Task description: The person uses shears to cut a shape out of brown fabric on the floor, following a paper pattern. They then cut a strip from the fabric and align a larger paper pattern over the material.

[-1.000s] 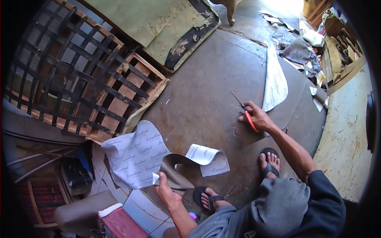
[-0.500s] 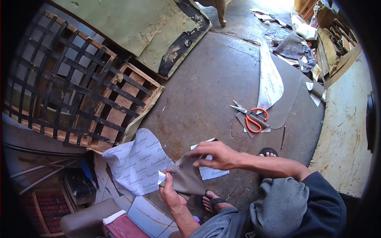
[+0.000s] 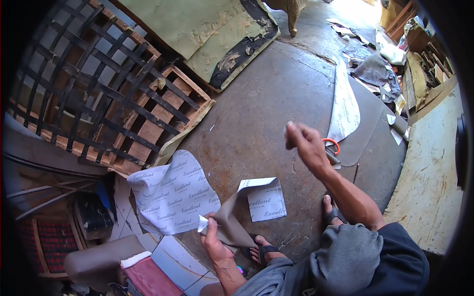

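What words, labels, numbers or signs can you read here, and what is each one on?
I won't copy wording, but here's where it stands.
White sheet beside the left hand: one slanted word, repeated, legible; the line beneath each is too small.
Brown strip in the left hand, white underside: the same slanted lettering, partly cut off.
White curved piece at upper right: lettering too blurred to read.
No numbers readable.

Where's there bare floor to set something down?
The widest bare floor lies between the webbed wooden frame and the long white-faced piece, beyond the right hand. A smaller patch separates the brown fabric in the left hand from the right foot. The scrap pile is crowded.
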Available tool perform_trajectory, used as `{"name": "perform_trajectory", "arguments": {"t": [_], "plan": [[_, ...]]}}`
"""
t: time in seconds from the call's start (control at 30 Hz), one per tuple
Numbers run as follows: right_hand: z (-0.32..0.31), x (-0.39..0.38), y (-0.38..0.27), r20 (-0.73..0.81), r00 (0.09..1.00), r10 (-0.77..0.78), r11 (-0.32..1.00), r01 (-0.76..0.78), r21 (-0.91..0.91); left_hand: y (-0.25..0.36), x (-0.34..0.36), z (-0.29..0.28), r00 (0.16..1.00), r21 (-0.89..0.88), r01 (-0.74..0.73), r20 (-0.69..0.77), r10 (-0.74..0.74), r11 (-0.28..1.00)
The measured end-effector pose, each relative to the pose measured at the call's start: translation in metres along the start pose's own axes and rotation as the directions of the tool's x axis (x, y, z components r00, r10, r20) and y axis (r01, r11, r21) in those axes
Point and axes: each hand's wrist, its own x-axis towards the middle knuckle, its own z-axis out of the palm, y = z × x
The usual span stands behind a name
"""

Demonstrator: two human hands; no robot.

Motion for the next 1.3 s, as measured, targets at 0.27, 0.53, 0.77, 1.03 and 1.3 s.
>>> {"name": "perform_trajectory", "arguments": {"t": [0.27,0.53,0.77,1.03,1.3], "plan": [[0.061,-0.07,-0.014,0.66,0.596,-0.457,0.698,0.7,-0.149,0.001,-0.006,0.042,0.979,0.055,0.087,0.182,-0.095,0.995],[0.035,-0.034,-0.017,0.312,0.771,-0.555,0.652,0.637,-0.412,0.003,-0.012,0.032,0.982,0.151,0.025,0.183,-0.053,0.988],[0.058,-0.062,-0.015,0.556,0.607,-0.567,0.559,0.78,-0.282,0.0,-0.007,0.038,0.968,0.176,0.024,0.241,-0.066,0.984],[0.056,-0.062,-0.029,0.591,0.639,-0.492,0.627,0.731,-0.268,-0.003,-0.008,0.034,0.978,0.158,0.037,0.199,-0.068,0.987],[0.029,-0.034,-0.017,0.27,0.891,-0.366,0.856,0.436,-0.278,-0.003,-0.011,0.03,0.974,0.266,-0.088,0.225,0.027,0.96]]}}
